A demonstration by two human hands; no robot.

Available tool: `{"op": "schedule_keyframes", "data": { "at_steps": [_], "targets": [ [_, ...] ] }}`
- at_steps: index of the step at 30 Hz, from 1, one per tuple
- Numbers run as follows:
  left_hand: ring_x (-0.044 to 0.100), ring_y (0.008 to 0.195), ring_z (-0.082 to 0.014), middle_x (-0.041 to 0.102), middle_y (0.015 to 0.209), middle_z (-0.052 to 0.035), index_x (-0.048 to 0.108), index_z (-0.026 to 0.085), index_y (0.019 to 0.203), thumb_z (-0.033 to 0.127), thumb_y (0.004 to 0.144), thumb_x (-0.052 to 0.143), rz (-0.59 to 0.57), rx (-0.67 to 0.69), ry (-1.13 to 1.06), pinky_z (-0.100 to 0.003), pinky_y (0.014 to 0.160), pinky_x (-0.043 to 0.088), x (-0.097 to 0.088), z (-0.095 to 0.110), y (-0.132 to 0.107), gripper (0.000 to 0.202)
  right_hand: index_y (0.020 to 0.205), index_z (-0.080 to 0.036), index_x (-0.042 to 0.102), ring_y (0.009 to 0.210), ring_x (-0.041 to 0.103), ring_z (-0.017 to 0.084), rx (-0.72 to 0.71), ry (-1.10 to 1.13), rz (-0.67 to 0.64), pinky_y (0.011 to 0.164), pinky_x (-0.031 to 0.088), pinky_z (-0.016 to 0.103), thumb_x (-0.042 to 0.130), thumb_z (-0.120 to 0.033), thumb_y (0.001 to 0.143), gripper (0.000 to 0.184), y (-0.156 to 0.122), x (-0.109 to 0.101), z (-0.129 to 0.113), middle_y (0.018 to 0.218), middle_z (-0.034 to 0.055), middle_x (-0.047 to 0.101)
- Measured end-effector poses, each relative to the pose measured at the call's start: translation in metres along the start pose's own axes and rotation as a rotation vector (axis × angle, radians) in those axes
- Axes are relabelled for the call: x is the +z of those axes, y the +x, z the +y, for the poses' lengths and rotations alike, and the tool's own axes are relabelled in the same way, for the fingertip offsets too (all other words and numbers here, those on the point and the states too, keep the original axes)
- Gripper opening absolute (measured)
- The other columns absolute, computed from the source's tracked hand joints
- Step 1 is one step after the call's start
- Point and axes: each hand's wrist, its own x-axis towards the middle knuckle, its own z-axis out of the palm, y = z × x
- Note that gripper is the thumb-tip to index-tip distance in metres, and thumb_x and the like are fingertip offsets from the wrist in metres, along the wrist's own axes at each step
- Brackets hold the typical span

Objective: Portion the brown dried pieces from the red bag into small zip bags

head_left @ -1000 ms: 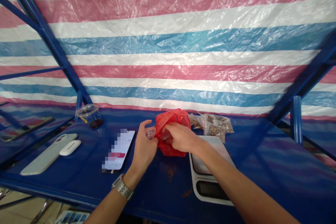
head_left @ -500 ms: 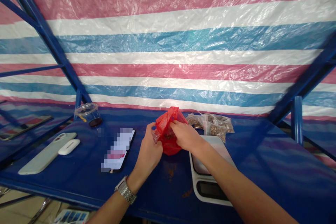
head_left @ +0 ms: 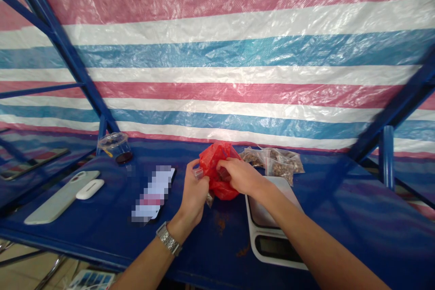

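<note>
A crumpled red plastic bag (head_left: 215, 156) stands on the blue table between my hands. My left hand (head_left: 196, 188), with a metal-band watch on its wrist, is closed on a small clear plastic bag (head_left: 210, 200) at the red bag's left side. Part of that clear bag sticks out above my thumb, and a brownish filled end hangs below my fingers. Reaching into the red bag's mouth, my right hand (head_left: 239, 176) has its fingers drawn together; what they hold is hidden. Beneath my right forearm lies a white kitchen scale (head_left: 258, 244).
Several clear bags of brown bits (head_left: 280, 165) lie behind the scale. To the left are a lit phone (head_left: 154, 195), a white earbud case (head_left: 90, 189), a pale green phone (head_left: 57, 201) and a plastic cup of dark liquid (head_left: 118, 147). Brown crumbs (head_left: 243, 251) dot the table.
The red bag's top has sunk and spread. The clear bag's filled end now shows below my left hand, which has turned slightly upright. My right hand has shifted a little within the bag's mouth.
</note>
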Motion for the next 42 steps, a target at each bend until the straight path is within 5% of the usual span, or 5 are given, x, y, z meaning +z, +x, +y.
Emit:
{"op": "schedule_keyframes", "data": {
  "at_steps": [5,9,14,24,42],
  "targets": [
    [0.06,0.061,-0.0124,0.063,0.086,0.0,0.043,0.021,0.128,0.004,0.069,0.051,-0.022,0.059,0.184,-0.025,0.062,0.053,-0.01,0.003,0.005,0.061,0.106,-0.02,0.067,0.091,0.071,0.02,0.035,0.149,-0.016,0.072,0.045,0.025,0.062,-0.004,0.079,0.032,0.0,-0.002,0.004,0.098,0.0067,0.076],
    [0.065,0.073,-0.0159,0.066,0.091,-0.0039,0.045,0.018,0.131,0.002,0.07,0.057,-0.02,0.143,0.304,-0.028,0.071,0.054,-0.02,-0.002,0.01,0.065,0.106,-0.019,0.065,0.087,0.07,0.019,0.02,0.198,0.019,0.069,0.044,0.024,0.06,-0.001,0.076,0.035,-0.001,-0.004,0.006,0.095,0.0064,0.076],
    [0.068,0.071,-0.0181,0.071,0.096,-0.0072,0.033,0.018,0.144,0.009,0.08,0.057,-0.082,0.003,0.302,-0.032,0.071,0.055,-0.015,-0.008,0.005,0.069,0.106,-0.018,0.062,0.084,0.07,0.02,0.023,0.227,0.018,0.067,0.044,0.025,0.062,-0.005,0.08,0.029,0.0,-0.002,0.002,0.092,0.0065,0.075],
    [0.069,0.077,-0.0154,0.067,0.094,0.0002,0.022,0.021,0.153,-0.003,0.066,0.059,-0.129,0.139,0.247,-0.029,0.079,0.055,-0.012,-0.001,-0.002,0.097,0.12,-0.015,0.061,0.113,0.067,0.026,0.055,-0.038,0.015,0.091,0.047,0.032,0.058,0.002,0.078,0.045,-0.001,-0.009,-0.001,0.121,0.0156,0.07],
    [0.07,0.086,-0.0176,0.065,0.103,-0.0039,0.031,0.023,0.146,-0.002,0.065,0.062,-0.14,0.125,0.097,-0.03,0.08,0.058,-0.005,-0.006,-0.005,0.09,0.129,-0.016,0.059,0.123,0.063,0.027,0.034,-0.061,-0.023,0.1,0.047,0.035,0.056,0.003,0.079,0.054,-0.003,0.001,0.001,0.132,0.017,0.065]
  ]
}}
